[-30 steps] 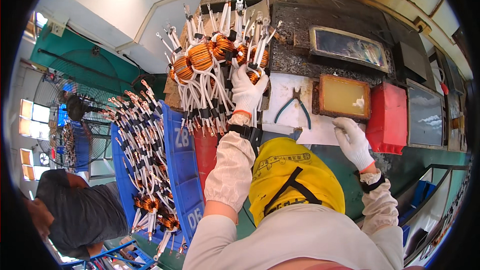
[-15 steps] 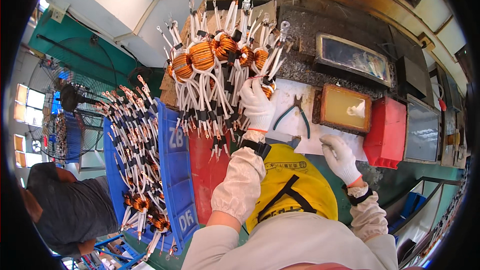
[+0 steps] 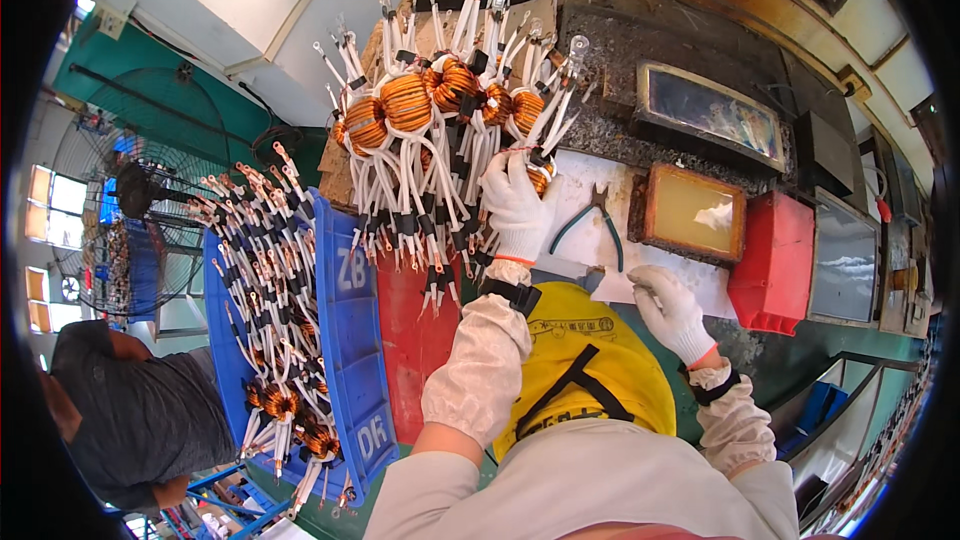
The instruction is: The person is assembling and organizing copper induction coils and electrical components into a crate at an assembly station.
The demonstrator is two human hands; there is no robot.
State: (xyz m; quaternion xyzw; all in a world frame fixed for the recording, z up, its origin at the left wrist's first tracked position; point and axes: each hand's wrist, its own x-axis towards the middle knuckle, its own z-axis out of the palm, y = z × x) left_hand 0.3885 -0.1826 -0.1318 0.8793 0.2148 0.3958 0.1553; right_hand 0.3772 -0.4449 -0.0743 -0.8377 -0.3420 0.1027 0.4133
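Note:
My left hand, in a white glove, is closed at the right side of a pile of copper-wound ring coils. It grips a coil that shows partly beside its fingers; the fingertips are partly hidden among white leads and a thin red wire. My right hand, also gloved, hovers over the near edge of the bench with fingers loosely bent and thumb apart. I see nothing in it. Between the hands, green-handled pliers lie with handles spread on white paper.
At left, a blue bin is heaped with more coils and leads. Right of the pliers sit a square tray of yellowish liquid, a red bin and a glass-topped dark box. A person stands beyond the blue bin, near a fan.
My right hand has shifted slightly left, toward the paper's near edge. My left hand stays at the coil, with only a small movement.

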